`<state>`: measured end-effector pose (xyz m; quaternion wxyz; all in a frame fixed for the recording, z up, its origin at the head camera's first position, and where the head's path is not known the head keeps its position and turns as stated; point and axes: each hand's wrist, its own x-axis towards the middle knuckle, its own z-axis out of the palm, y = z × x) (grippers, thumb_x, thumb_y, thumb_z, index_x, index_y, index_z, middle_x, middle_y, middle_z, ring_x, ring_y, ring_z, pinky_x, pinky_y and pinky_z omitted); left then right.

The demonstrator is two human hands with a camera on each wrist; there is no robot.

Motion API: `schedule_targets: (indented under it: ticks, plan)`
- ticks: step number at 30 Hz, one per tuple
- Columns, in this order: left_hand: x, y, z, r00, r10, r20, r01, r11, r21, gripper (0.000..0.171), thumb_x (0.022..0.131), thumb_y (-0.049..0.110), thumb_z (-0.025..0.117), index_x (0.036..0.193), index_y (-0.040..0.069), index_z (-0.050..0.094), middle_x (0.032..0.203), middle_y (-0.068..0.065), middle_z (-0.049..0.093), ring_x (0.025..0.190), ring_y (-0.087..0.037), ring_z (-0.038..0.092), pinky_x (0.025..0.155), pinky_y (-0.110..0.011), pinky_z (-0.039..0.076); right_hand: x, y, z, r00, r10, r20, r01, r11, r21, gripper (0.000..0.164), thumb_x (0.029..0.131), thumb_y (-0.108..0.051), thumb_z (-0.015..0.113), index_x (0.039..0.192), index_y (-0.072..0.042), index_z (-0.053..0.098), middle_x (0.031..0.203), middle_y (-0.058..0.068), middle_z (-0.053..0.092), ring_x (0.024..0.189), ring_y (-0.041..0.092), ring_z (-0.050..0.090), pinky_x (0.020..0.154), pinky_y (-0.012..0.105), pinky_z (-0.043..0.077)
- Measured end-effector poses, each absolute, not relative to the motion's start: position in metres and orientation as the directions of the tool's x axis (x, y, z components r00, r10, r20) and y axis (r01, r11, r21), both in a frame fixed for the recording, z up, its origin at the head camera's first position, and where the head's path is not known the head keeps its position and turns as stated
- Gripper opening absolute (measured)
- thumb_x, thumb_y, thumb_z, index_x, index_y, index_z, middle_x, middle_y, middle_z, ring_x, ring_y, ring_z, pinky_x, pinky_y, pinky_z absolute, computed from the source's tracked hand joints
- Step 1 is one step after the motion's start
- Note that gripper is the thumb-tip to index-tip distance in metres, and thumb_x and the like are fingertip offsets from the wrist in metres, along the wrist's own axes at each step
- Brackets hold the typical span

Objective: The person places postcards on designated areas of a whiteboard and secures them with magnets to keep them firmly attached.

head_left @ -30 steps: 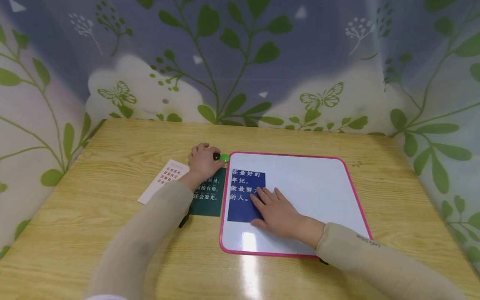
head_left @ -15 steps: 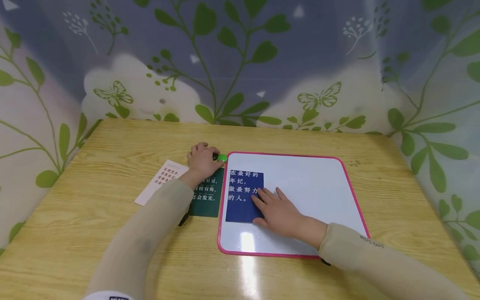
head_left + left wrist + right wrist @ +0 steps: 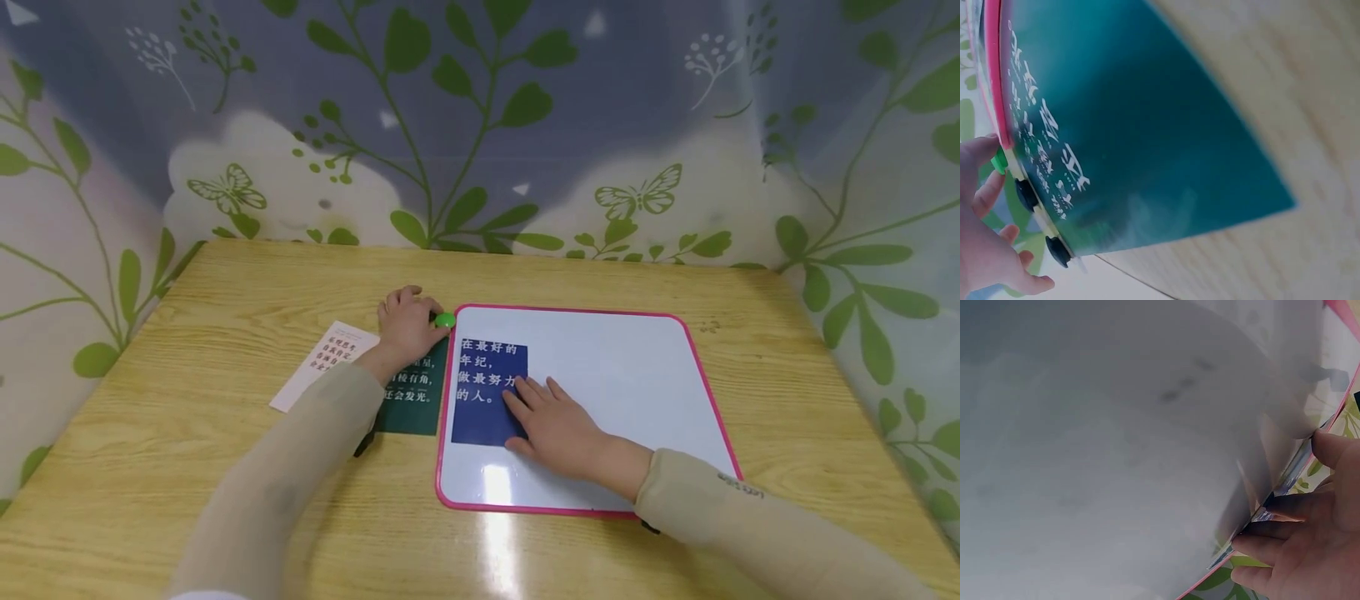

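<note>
My left hand (image 3: 408, 329) is at the far left corner of the whiteboard (image 3: 615, 375), above the green card (image 3: 411, 408). Its thumb and index finger pinch a round green magnet (image 3: 999, 160). Two black magnets (image 3: 1025, 195) (image 3: 1058, 251) sit along the green card's far edge, close to the other fingers. A blue card (image 3: 480, 421) with white writing lies on the left part of the whiteboard. My right hand (image 3: 558, 429) rests on that card's right edge with fingers spread and straight; its palm is over the board.
The whiteboard has a pink frame (image 3: 585, 510) and lies on a wooden table (image 3: 187, 375). Left of the green card, a pale pink card (image 3: 311, 371) lies slanted, partly behind my left sleeve. A curtain (image 3: 480, 125) with a leaf print hangs behind the table.
My left index finger has come down beside the green magnet, which sits slightly nearer, and a black magnet there is now mostly hidden. My right hand stays on the blue card.
</note>
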<state>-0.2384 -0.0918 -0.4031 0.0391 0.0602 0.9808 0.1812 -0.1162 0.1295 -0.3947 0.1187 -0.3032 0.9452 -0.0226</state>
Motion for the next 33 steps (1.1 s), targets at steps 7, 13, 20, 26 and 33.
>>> schedule_targets:
  ticks: [7,13,20,26,33]
  plan:
    - [-0.231,-0.090,-0.396,-0.986,0.161,-0.037,0.135,0.912,0.388,0.039,0.088,0.036,0.063,0.118,0.010,0.063,0.148,-0.018,0.030,0.137,-0.040,0.021,0.111,-0.057,0.015,-0.117,0.130,-0.397,-0.790,-0.572,-0.219,-0.563,0.819,-0.108,0.061,0.095,-0.041,0.049,0.140,0.000,0.039,0.148,0.022,0.033,0.138,0.036,0.032,0.114,0.052,0.021]
    - [-0.225,-0.081,-0.389,-0.976,0.214,-0.032,0.181,0.890,0.419,0.039,0.087,0.036,0.064,0.117,0.010,0.063,0.148,-0.018,0.031,0.137,-0.039,0.020,0.110,-0.058,0.013,-0.119,0.129,-0.397,-0.796,-0.558,-0.237,-0.554,0.828,-0.087,0.064,0.095,-0.045,0.048,0.141,-0.003,0.039,0.149,0.020,0.033,0.139,0.033,0.031,0.114,0.051,0.020]
    - [-0.215,-0.065,-0.385,-0.963,0.266,-0.038,0.230,0.888,0.399,0.036,0.086,0.034,0.065,0.115,0.012,0.065,0.146,-0.018,0.033,0.136,-0.040,0.025,0.110,-0.060,0.017,-0.120,0.127,-0.398,-0.797,-0.553,-0.242,-0.553,0.830,-0.072,0.065,0.094,-0.047,0.049,0.142,-0.004,0.039,0.149,0.019,0.033,0.139,0.033,0.031,0.114,0.051,0.021]
    - [-0.215,-0.053,-0.388,-0.953,0.301,-0.043,0.260,0.880,0.398,0.033,0.087,0.035,0.065,0.113,0.014,0.065,0.146,-0.017,0.033,0.136,-0.039,0.024,0.110,-0.059,0.015,-0.120,0.127,-0.398,-0.797,-0.558,-0.232,-0.560,0.826,-0.065,0.065,0.094,-0.046,0.050,0.141,-0.003,0.040,0.148,0.020,0.035,0.138,0.033,0.032,0.114,0.052,0.022]
    - [-0.216,-0.044,-0.393,-0.951,0.307,-0.044,0.269,0.887,0.375,0.034,0.086,0.036,0.065,0.113,0.015,0.065,0.146,-0.016,0.034,0.136,-0.038,0.025,0.110,-0.060,0.016,-0.120,0.128,-0.398,-0.794,-0.562,-0.232,-0.564,0.823,-0.066,0.065,0.093,-0.046,0.050,0.141,-0.003,0.040,0.148,0.019,0.035,0.138,0.033,0.033,0.114,0.051,0.022]
